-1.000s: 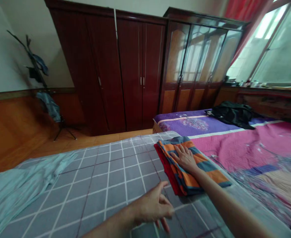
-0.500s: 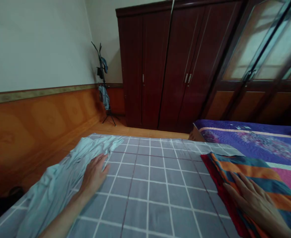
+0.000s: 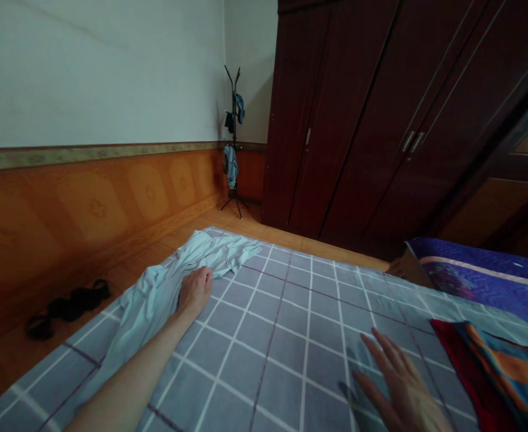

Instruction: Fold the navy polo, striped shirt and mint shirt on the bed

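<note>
Wardrobe point(image 3: 345, 120) beyond gridded sheet point(image 3: 291, 348); left hand point(image 3: 195, 290) clenched on cloth point(image 3: 153, 294); right hand point(image 3: 399, 384) spread, empty

On the grey, white-checked bedsheet point(image 3: 286, 354), my curled left hand point(image 3: 195, 291) hides its fingertips; I cannot tell whether they pinch the crumpled, mint-green cloth point(image 3: 156, 294). Right of the sheet's middle, my view cuts off the folded, orange-and-blue striped cloth point(image 3: 520, 367). Dark objects point(image 3: 75, 304) left of the sheet are too dim to identify.

The pale garment point(image 3: 149, 297) is matt, wrinkled cloth
</note>
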The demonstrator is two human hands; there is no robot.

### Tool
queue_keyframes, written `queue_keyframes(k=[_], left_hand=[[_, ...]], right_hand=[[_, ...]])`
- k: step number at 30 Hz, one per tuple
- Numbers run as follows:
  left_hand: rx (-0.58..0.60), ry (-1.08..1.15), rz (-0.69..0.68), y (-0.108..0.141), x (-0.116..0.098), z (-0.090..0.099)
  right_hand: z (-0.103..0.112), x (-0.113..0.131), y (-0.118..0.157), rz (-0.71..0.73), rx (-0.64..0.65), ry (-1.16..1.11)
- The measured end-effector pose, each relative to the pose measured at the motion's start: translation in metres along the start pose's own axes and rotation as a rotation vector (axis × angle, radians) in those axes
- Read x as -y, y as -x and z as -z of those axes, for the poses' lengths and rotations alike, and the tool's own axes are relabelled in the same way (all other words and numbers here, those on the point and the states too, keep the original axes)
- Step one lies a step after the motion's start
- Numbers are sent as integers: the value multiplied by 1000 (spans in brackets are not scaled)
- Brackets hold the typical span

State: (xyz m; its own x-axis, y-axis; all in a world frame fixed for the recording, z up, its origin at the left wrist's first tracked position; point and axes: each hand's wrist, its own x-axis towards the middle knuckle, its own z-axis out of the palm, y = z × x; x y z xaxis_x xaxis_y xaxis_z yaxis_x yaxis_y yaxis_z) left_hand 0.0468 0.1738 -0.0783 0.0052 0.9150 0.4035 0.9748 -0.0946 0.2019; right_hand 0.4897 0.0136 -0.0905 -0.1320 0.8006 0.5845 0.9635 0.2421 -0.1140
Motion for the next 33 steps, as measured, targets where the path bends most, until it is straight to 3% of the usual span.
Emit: queue_keyframes(k=[3, 6, 11, 14, 17, 21, 23, 25, 26, 29, 33], left_hand=[[-24, 24, 37, 3, 1, -1], [-48, 36, 63, 5, 2, -3], [7, 114, 77, 2, 4, -3], [43, 201, 95, 2, -7, -2], [107, 321, 71, 11, -40, 1], [257, 524, -26, 37, -116, 12], [381, 676, -114, 54, -160, 25], [604, 1016, -201, 70, -198, 41], [644, 1112, -215, 77, -213, 50], [659, 1292, -150, 86, -234, 70], [637, 1247, 3, 82, -219, 79]], right_hand=[[-36, 40, -24, 157, 89, 25], [-58, 65, -42, 160, 144, 47], [-66, 75, -52, 143, 173, 27], [-63, 73, -52, 125, 194, -27], [-62, 73, -52, 100, 184, -106], [-64, 72, -52, 72, 146, -227], [-64, 70, -51, 70, 114, -303], [-63, 66, -51, 78, 50, -414], [-61, 64, -52, 63, 21, -474], [-55, 59, -55, -72, 4, -648], [-54, 52, -62, -274, 74, -848]])
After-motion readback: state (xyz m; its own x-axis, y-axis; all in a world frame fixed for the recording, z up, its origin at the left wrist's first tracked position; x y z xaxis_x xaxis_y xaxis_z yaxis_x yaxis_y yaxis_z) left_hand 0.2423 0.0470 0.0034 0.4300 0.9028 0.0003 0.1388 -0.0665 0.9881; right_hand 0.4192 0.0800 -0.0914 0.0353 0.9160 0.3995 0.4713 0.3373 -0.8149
